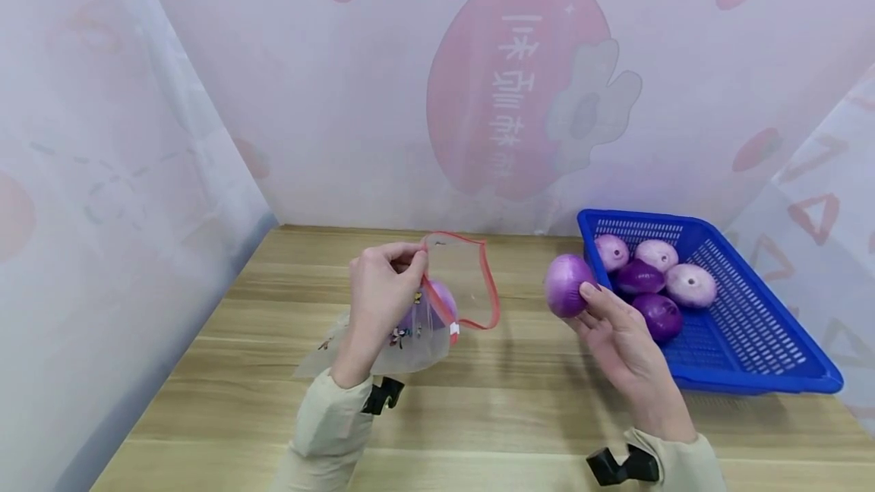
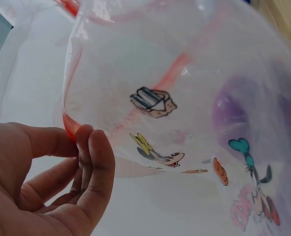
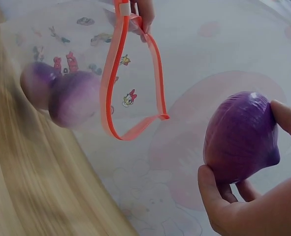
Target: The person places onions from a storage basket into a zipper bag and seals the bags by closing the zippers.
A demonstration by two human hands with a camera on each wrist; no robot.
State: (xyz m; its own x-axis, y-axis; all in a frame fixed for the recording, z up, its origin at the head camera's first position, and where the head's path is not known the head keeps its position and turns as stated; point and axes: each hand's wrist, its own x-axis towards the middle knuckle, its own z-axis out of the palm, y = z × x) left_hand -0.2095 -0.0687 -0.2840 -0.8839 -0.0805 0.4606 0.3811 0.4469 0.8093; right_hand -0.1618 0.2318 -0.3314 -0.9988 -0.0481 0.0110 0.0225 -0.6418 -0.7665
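A clear zip bag (image 1: 410, 351) with a red zip edge and small cartoon prints lies on the table, its mouth standing open towards the right. My left hand (image 1: 386, 294) pinches the red edge between thumb and fingers. Inside the bag sit two purple onions (image 3: 76, 98), seen through the plastic in the right wrist view. My right hand (image 1: 625, 340) holds another purple onion (image 1: 567, 285) between thumb and fingertips, raised between the bag and the basket. In the left wrist view the bag's film (image 2: 135, 64) fills most of the picture.
At the right stands a blue plastic basket (image 1: 738, 378) with several purple and pale onions (image 1: 690, 285) at its far left end. The wooden table (image 1: 239, 370) backs onto a wall covered in printed sheeting (image 1: 355, 112). A white zip slider (image 1: 454, 329) hangs at the bag's mouth.
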